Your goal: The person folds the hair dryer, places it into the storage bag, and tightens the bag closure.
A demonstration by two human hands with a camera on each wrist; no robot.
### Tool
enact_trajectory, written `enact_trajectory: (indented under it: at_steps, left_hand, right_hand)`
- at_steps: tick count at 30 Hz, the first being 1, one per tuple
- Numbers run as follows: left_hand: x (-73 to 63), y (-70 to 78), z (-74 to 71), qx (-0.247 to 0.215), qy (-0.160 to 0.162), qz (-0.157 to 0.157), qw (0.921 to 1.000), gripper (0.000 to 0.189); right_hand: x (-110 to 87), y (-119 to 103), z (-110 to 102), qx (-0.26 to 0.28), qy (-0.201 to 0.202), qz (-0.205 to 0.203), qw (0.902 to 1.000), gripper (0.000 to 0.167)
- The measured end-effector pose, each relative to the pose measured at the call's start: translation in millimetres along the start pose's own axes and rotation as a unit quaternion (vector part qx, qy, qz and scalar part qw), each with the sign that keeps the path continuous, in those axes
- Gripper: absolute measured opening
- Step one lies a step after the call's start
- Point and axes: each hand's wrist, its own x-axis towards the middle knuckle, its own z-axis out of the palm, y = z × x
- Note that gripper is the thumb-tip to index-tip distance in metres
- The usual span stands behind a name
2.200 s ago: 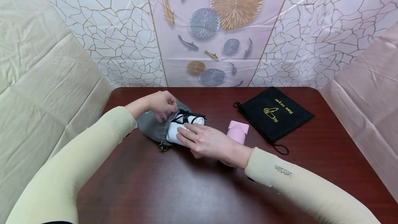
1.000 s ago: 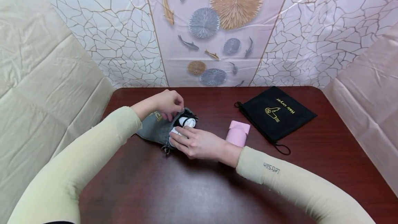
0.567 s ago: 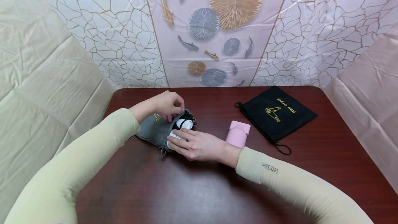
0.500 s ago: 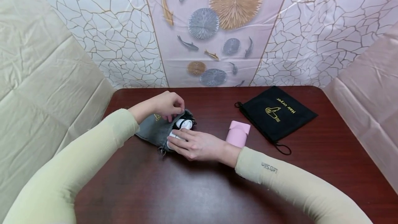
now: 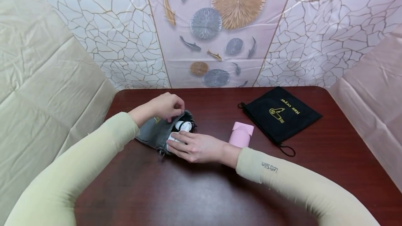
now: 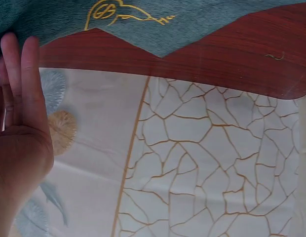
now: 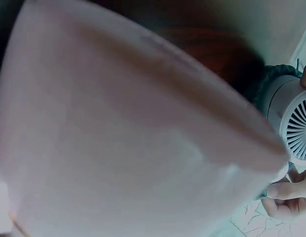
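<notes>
A grey drawstring bag (image 5: 152,133) with a yellow emblem lies left of centre, its mouth facing right. My left hand (image 5: 166,105) pinches the upper edge of the mouth and holds it raised. In the left wrist view, two fingers (image 6: 32,84) of that hand extend beside the bag's fabric. A white hair dryer (image 5: 185,126) is partly inside the bag, with a black cord around it. My right hand (image 5: 198,147) grips its outer end, thumb hidden below. The slotted round grille (image 7: 298,128) of the dryer shows at the right wrist view's edge.
A pink barrel-shaped thing (image 5: 241,135) with a flat wide end stands behind my right wrist, partly covered by it. At the back right lies a black drawstring bag (image 5: 282,111) lettered "Hair Dryer". The dark red table (image 5: 201,191) meets fabric walls at back and sides.
The white hair dryer has slid left, deeper into the grey bag, pushed by my right hand. My left hand keeps hold of the bag's edge. The pink thing and black bag stay put.
</notes>
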Motion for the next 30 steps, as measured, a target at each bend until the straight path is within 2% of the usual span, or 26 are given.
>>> enact_trajectory:
  at_steps: [8, 12, 15, 19, 24, 30]
  left_hand:
    - [7.6, 11.4, 2.9, 0.059, -0.012, 0.024, 0.9979, 0.018]
    - [8.0, 13.9, 1.1, 0.065, -0.014, 0.035, 0.9972, 0.017]
    - [5.1, 12.4, -1.4, 0.03, -0.012, 0.022, 0.9993, 0.016]
    - [0.3, 8.7, -2.1, -0.042, -0.02, -0.019, 0.9987, 0.015]
    - [-1.7, 6.2, 1.8, -0.108, -0.041, -0.056, 0.9917, 0.016]
    - [0.2, 5.3, 3.9, -0.177, -0.037, -0.09, 0.9794, 0.016]
  right_hand:
    - [0.4, 3, -2, 0.0, -0.004, -0.019, 0.9998, 0.04]
    - [0.1, 4, -1, 0.007, -0.007, -0.013, 0.9999, 0.039]
    - [-3.8, 5, 0, 0.011, -0.013, -0.002, 0.9998, 0.039]
    - [-10.6, 4, 2, 0.014, -0.018, 0.015, 0.9996, 0.039]
    - [-14.7, 2, 3, 0.02, -0.013, 0.036, 0.9991, 0.039]
    - [-21.7, -4, 8, 0.041, -0.011, 0.072, 0.9965, 0.046]
